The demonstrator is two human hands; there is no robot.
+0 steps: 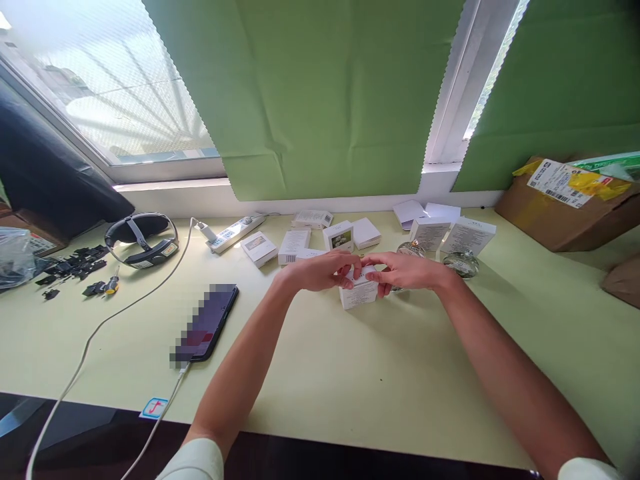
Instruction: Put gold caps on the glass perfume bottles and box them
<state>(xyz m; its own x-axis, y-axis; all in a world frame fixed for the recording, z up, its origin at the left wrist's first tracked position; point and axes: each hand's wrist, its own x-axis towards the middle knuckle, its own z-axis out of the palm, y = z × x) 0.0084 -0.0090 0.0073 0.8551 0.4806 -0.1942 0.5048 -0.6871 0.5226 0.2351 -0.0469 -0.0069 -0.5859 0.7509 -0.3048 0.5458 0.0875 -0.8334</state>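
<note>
A small white box (359, 293) stands on the pale green table (350, 380) in front of me. My left hand (320, 270) grips its top from the left with fingers curled. My right hand (407, 270) holds the same box from the right, fingers pressed on its top edge. Behind the hands lie several more small white boxes (295, 245), some upright and some flat. Two clear glass pieces (461, 264) sit just behind my right hand.
A phone (207, 323) on a white cable lies at the left. Further left are a headband device (143, 241), small black parts (75, 265) and a power strip (235, 232). A cardboard box (565, 207) stands at the far right. Green paper covers the windows.
</note>
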